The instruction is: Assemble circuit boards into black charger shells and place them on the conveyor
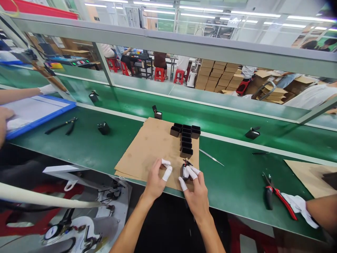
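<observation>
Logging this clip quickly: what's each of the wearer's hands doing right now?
Left hand: open, holding nothing.
Right hand: holding a small black case.

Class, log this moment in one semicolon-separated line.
left hand: empty; right hand: holding case; black boxes: grouped on cardboard; metal tool: right of cardboard

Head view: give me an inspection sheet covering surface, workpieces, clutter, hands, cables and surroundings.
Surface: flat green bench, brown cardboard sheet on it.
Job's things: small black rectangular case in the right hand; black open-topped boxes grouped on the sheet.
Clutter: thin silver metal tool right of the sheet; black-handled pliers left; red-and-black-handled pliers right.
Hands: right grips the case; left hand open, empty.
Cables: thick cream hose below the bench, left.
Surroundings: co-workers' hands at both sides; red stools, brown cartons beyond.
</observation>
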Action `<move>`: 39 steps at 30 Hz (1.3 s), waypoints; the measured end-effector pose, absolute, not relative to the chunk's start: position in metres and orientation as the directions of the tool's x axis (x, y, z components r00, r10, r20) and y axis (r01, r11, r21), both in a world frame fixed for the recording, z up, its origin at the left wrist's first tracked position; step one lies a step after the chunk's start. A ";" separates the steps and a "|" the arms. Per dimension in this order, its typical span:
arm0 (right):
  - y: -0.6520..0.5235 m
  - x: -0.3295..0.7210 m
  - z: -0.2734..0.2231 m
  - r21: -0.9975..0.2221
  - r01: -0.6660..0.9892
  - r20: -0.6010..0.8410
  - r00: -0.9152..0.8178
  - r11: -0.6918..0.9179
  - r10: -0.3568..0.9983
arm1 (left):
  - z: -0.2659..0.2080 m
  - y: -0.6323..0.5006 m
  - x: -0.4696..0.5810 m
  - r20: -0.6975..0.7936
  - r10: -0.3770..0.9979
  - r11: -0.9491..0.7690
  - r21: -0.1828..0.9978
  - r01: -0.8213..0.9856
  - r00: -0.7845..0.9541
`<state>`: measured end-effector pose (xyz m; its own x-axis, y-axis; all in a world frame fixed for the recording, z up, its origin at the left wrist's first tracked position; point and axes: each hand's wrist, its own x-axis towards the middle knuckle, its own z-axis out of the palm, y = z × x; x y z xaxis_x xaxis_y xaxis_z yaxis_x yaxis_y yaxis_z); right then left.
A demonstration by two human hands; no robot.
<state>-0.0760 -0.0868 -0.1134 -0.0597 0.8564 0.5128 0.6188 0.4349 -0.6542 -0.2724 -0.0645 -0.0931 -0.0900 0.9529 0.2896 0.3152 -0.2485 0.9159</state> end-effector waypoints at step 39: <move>-0.086 -0.076 -0.121 -0.617 0.672 0.524 -0.039 0.411 0.851 | -0.098 -0.062 -0.271 0.317 0.945 -0.265 0.886 0.380 -0.081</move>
<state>-0.0765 -0.0859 -0.1208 -0.0395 0.8510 0.5236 0.6719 0.4105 -0.6165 -0.2711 -0.0621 -0.0984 -0.0810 0.9449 0.3173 0.3799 -0.2650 0.8862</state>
